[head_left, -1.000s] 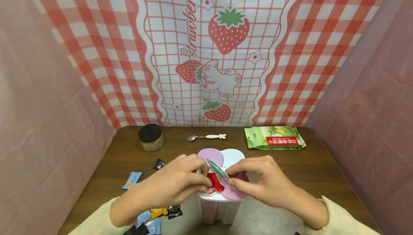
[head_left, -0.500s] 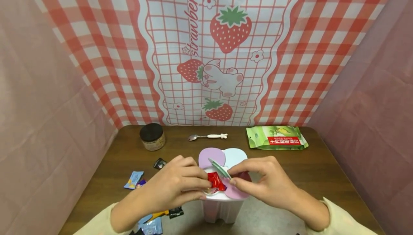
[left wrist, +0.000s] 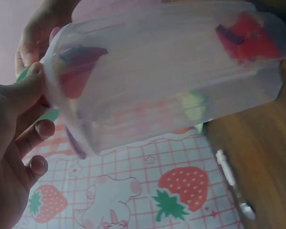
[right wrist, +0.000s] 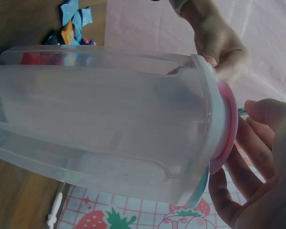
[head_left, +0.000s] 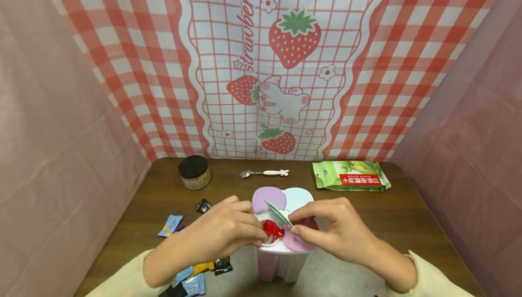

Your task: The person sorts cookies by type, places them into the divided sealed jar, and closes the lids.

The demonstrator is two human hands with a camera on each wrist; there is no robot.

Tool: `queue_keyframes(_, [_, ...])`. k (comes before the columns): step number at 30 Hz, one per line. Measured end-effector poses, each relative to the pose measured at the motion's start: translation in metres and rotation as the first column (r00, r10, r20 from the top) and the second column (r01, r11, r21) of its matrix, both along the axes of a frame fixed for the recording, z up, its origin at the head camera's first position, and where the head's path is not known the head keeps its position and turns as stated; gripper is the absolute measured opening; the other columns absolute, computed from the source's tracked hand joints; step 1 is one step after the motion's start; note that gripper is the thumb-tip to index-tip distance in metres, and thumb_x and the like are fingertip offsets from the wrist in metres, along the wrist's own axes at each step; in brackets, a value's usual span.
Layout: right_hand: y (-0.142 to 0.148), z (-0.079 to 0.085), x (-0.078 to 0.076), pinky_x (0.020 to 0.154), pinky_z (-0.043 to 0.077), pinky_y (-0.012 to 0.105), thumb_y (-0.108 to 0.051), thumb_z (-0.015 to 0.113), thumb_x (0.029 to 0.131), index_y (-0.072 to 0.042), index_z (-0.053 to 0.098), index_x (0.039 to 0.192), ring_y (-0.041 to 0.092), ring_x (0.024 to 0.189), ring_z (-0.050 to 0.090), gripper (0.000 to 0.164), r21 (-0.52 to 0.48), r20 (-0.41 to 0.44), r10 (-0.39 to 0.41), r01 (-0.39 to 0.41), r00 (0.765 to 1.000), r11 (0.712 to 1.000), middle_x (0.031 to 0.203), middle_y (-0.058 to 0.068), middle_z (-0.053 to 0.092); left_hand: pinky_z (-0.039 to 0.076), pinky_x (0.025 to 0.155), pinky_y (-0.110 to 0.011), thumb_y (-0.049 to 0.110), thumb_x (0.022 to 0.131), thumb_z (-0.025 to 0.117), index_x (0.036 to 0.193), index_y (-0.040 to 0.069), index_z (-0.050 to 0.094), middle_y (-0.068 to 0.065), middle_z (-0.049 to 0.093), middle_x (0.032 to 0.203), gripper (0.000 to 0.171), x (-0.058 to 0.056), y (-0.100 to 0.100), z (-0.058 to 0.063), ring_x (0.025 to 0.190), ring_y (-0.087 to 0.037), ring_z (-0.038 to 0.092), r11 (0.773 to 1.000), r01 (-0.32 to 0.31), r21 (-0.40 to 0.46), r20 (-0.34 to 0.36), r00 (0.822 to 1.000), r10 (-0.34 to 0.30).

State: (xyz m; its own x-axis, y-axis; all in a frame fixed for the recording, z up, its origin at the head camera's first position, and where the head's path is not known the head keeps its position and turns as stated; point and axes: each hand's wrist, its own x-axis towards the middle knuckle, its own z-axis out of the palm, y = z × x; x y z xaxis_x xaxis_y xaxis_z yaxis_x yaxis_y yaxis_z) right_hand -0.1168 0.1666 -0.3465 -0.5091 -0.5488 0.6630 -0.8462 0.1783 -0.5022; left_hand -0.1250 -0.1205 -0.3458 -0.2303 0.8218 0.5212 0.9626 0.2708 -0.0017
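A translucent storage box (head_left: 281,263) stands in front of me, with purple (head_left: 269,198), pale blue (head_left: 297,199) and pink (head_left: 299,241) lids on its white top. My right hand (head_left: 338,226) pinches the raised green lid (head_left: 277,213) between thumb and fingers. Under that lid, a red-wrapped packet (head_left: 272,230) sits in the round opening. My left hand (head_left: 228,224) has its fingertips at the packet's left side, with the thumb (left wrist: 31,78) at the rim in the left wrist view. Another red packet (left wrist: 248,38) lies low inside the box.
Several blue, orange and black wrapped packets (head_left: 195,283) lie left of the box, near my left forearm. Farther back are a black-lidded jar (head_left: 194,172), a spoon with a white handle (head_left: 265,173) and a green packet (head_left: 351,176). Fabric walls surround the table (head_left: 387,224).
The red packet has sunk lower into the opening. My left fingers have shifted from pinching it to its left edge. My right hand holds the green lid much as before.
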Motion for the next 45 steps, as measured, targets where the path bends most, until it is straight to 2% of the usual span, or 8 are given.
queue_keyframes(7, [-0.001,-0.004,-0.002,0.067,0.055,0.018,-0.001,0.083,0.083,-0.016,0.078,0.104,0.002,0.077,0.067,0.026,-0.015,-0.026,0.012,-0.012,1.0,1.0,0.091,-0.005,0.077,0.038,0.079,-0.016,0.035,0.096,0.072,0.111,0.027,0.072,0.021,0.069,0.105,0.017,0.006,-0.004,-0.009,0.086,0.0,0.05,0.997,-0.041,0.065,0.139,0.99,0.031])
queue_keyframes(12, [-0.002,-0.002,-0.002,0.069,0.056,0.019,-0.002,0.082,0.084,-0.016,0.078,0.104,0.003,0.077,0.068,0.025,-0.004,-0.015,0.016,-0.016,1.0,1.0,0.092,-0.004,0.077,0.047,0.083,-0.022,0.036,0.093,0.076,0.121,0.023,0.07,0.012,0.063,0.115,0.031,0.006,-0.005,-0.01,0.099,-0.003,0.056,0.994,-0.057,0.093,0.134,0.99,0.044])
queue_keyframes(18, [-0.002,0.001,0.0,0.07,0.056,0.019,-0.002,0.083,0.083,-0.017,0.078,0.102,0.003,0.077,0.069,0.025,0.028,0.021,-0.007,0.006,1.0,1.0,0.093,-0.007,0.077,0.043,0.08,-0.023,0.037,0.099,0.068,0.107,0.027,0.075,0.009,0.059,0.119,0.014,0.006,-0.007,-0.011,0.094,-0.003,0.05,0.997,-0.069,0.026,0.12,0.991,0.065])
queue_keyframes(24, [-0.002,0.001,-0.001,0.069,0.056,0.019,-0.001,0.083,0.083,-0.017,0.078,0.102,0.003,0.077,0.069,0.025,0.025,0.018,-0.003,0.002,1.0,1.0,0.092,-0.006,0.077,0.047,0.085,-0.026,0.041,0.096,0.071,0.12,0.027,0.072,0.01,0.06,0.119,0.027,0.004,-0.008,-0.013,0.1,-0.005,0.055,0.994,-0.099,0.051,0.122,0.988,0.093])
queue_keyframes(28, [-0.003,0.001,-0.001,0.067,0.055,0.018,0.0,0.083,0.082,-0.015,0.078,0.102,0.003,0.075,0.067,0.025,0.011,0.006,0.012,-0.012,1.0,1.0,0.09,-0.006,0.077,0.049,0.087,-0.028,0.042,0.095,0.073,0.126,0.025,0.069,0.011,0.063,0.119,0.035,0.003,-0.013,-0.013,0.104,-0.005,0.058,0.991,-0.114,0.073,0.159,0.982,0.102])
queue_keyframes(32, [-0.003,0.0,-0.002,0.066,0.055,0.018,0.001,0.083,0.081,-0.014,0.078,0.102,0.003,0.075,0.067,0.026,-0.005,-0.007,0.023,-0.023,1.0,1.0,0.089,-0.005,0.076,0.053,0.089,-0.029,0.038,0.094,0.075,0.127,0.022,0.069,0.01,0.065,0.118,0.036,0.0,-0.025,-0.01,0.107,-0.006,0.062,0.983,-0.145,0.116,0.254,0.961,0.111])
queue_keyframes(37, [-0.004,-0.001,-0.003,0.066,0.055,0.018,0.003,0.083,0.08,-0.013,0.078,0.102,0.002,0.075,0.066,0.028,-0.025,-0.034,0.028,-0.029,0.999,0.999,0.089,-0.005,0.076,0.056,0.081,-0.025,0.028,0.095,0.076,0.127,0.024,0.068,0.013,0.067,0.116,0.033,-0.005,-0.049,-0.014,0.1,-0.004,0.064,0.952,-0.264,0.155,0.442,0.88,0.172])
queue_keyframes(45, [-0.002,-0.002,-0.003,0.064,0.054,0.018,0.004,0.083,0.078,-0.014,0.078,0.103,0.001,0.074,0.064,0.031,-0.033,-0.05,0.007,-0.009,0.999,0.999,0.086,-0.008,0.074,0.055,0.071,-0.024,0.026,0.097,0.074,0.12,0.023,0.071,0.013,0.071,0.106,0.024,-0.016,-0.098,-0.048,0.083,-0.002,0.063,0.855,-0.516,0.055,0.594,0.706,0.387])
